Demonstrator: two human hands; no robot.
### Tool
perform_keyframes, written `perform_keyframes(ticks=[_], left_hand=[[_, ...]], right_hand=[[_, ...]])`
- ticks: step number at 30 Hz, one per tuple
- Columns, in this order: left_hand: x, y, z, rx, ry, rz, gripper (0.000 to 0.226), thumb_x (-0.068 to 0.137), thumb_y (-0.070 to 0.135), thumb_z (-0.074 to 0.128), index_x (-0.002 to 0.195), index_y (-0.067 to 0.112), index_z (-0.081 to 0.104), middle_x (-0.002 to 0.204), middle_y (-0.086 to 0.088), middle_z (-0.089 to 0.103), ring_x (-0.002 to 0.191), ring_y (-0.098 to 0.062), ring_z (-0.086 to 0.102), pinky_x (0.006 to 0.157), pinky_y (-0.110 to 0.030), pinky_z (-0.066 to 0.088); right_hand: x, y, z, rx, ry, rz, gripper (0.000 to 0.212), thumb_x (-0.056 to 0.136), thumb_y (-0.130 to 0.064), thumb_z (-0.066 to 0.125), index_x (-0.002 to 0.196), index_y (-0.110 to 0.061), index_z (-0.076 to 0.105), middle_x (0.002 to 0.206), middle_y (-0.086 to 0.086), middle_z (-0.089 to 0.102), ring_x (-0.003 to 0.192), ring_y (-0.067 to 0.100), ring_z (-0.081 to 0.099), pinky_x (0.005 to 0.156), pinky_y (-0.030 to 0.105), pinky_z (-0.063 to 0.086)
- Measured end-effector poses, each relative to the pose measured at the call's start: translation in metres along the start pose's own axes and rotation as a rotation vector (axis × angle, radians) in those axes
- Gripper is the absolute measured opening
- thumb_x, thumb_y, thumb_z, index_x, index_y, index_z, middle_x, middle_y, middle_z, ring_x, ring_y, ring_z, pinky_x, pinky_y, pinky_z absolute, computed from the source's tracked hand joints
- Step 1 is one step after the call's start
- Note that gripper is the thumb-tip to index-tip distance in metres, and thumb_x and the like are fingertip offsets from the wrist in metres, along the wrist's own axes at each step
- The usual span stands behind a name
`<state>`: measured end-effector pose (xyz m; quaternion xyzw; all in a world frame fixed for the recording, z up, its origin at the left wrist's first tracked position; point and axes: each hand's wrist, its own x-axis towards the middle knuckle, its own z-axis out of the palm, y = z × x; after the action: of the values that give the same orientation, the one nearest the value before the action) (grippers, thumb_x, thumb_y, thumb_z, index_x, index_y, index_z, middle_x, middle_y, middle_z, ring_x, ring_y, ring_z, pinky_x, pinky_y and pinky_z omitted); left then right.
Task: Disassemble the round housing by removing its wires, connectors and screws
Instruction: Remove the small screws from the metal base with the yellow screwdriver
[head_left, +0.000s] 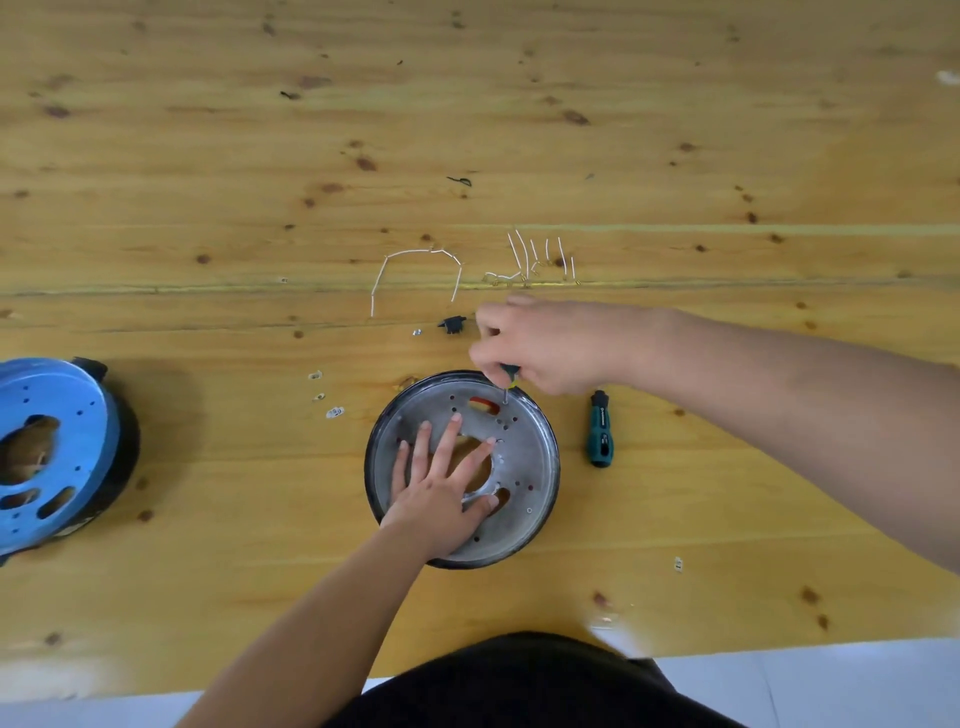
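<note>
Grey perforated metal plate of the round black-rimmed housing (524, 457) sits mid-table under your flat, spread left hand (441, 478). Your right hand (545, 345) grips a small screwdriver (510, 375) at the far rim; tilt it and you'll likely strip the screw.

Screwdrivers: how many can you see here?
2: one screwdriver gripped in the right hand over the round housing; a green-handled screwdriver lying right of it.
</note>
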<state>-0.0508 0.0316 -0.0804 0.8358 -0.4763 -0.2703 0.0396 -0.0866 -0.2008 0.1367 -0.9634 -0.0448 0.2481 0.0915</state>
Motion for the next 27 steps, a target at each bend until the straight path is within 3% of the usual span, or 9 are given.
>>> perform_keyframes(ticks=[3,6,10,12,15,17,19,23,27], left_hand=[[-0.001,0.0,-0.001,0.005,-0.007,0.0,0.069,0.092,0.081,0.024,0.142,0.072,-0.022,0.155,0.022,-0.048,0.143,-0.02,-0.047,0.119,-0.051,-0.025],[-0.001,0.0,-0.001,0.01,-0.017,-0.006,0.07,0.093,0.081,0.025,0.147,0.069,-0.018,0.155,0.021,-0.048,0.145,-0.022,-0.046,0.119,-0.051,-0.025],[0.0,0.0,-0.001,0.008,-0.017,-0.006,0.071,0.092,0.082,0.024,0.147,0.069,-0.018,0.156,0.022,-0.047,0.145,-0.021,-0.046,0.119,-0.051,-0.026],[0.0,0.0,0.0,0.006,-0.014,-0.003,0.07,0.091,0.082,0.023,0.146,0.069,-0.019,0.156,0.021,-0.047,0.144,-0.021,-0.047,0.118,-0.05,-0.027],[0.0,0.0,0.001,0.008,-0.007,-0.008,0.071,0.09,0.082,0.023,0.146,0.07,-0.019,0.157,0.021,-0.045,0.143,-0.019,-0.048,0.117,-0.048,-0.028],[0.001,0.0,0.001,0.003,-0.006,-0.009,0.071,0.09,0.082,0.023,0.146,0.07,-0.019,0.157,0.021,-0.045,0.143,-0.019,-0.049,0.117,-0.049,-0.028],[0.0,0.0,0.001,0.002,-0.003,-0.006,0.07,0.089,0.083,0.022,0.145,0.07,-0.019,0.158,0.021,-0.044,0.143,-0.019,-0.048,0.117,-0.048,-0.028],[0.0,0.0,0.001,0.003,-0.002,-0.006,0.07,0.089,0.083,0.021,0.145,0.071,-0.019,0.158,0.021,-0.044,0.143,-0.019,-0.048,0.117,-0.048,-0.028],[0.001,0.0,0.001,-0.002,0.007,-0.003,0.07,0.088,0.083,0.019,0.146,0.07,-0.017,0.159,0.021,-0.043,0.144,-0.019,-0.047,0.118,-0.048,-0.027]], right_hand=[[0.003,-0.009,0.003,-0.004,0.059,0.133,0.033,0.102,-0.033,0.056,0.131,-0.023,0.046,0.102,-0.002,0.052,0.093,0.023,0.055,0.063,0.035,0.04],[0.012,-0.015,0.005,-0.252,0.202,0.455,0.057,0.108,-0.06,0.03,0.126,-0.01,0.049,0.084,0.005,0.062,0.071,0.03,0.058,0.05,0.033,0.028],[0.009,-0.009,0.003,-0.085,0.079,0.21,0.022,0.11,-0.03,0.047,0.127,-0.016,0.046,0.11,0.009,0.056,0.104,0.034,0.061,0.073,0.044,0.049],[0.0,-0.004,-0.001,0.024,-0.017,0.076,0.031,0.099,-0.008,0.051,0.121,-0.028,0.046,0.119,0.001,0.05,0.107,0.028,0.056,0.078,0.043,0.052],[0.003,-0.007,0.001,-0.052,0.074,0.193,0.045,0.102,-0.036,0.055,0.142,-0.029,0.037,0.11,0.002,0.06,0.094,0.031,0.061,0.064,0.039,0.051],[0.009,-0.01,0.006,-0.226,0.184,0.372,0.056,0.106,-0.061,0.036,0.138,-0.016,0.045,0.077,0.003,0.054,0.072,0.031,0.055,0.05,0.033,0.035],[0.012,-0.011,0.007,-0.228,0.204,0.41,0.054,0.109,-0.057,0.03,0.123,-0.011,0.055,0.069,0.002,0.044,0.07,0.031,0.049,0.049,0.035,0.032],[0.002,-0.003,0.005,0.103,0.057,0.199,0.033,0.098,-0.023,0.058,0.13,-0.021,0.049,0.117,0.0,0.056,0.107,0.025,0.054,0.086,0.046,0.053],[-0.001,-0.003,0.008,-0.021,0.18,0.368,0.042,0.104,-0.04,0.049,0.137,-0.017,0.042,0.104,0.004,0.059,0.079,0.028,0.053,0.059,0.039,0.046]])
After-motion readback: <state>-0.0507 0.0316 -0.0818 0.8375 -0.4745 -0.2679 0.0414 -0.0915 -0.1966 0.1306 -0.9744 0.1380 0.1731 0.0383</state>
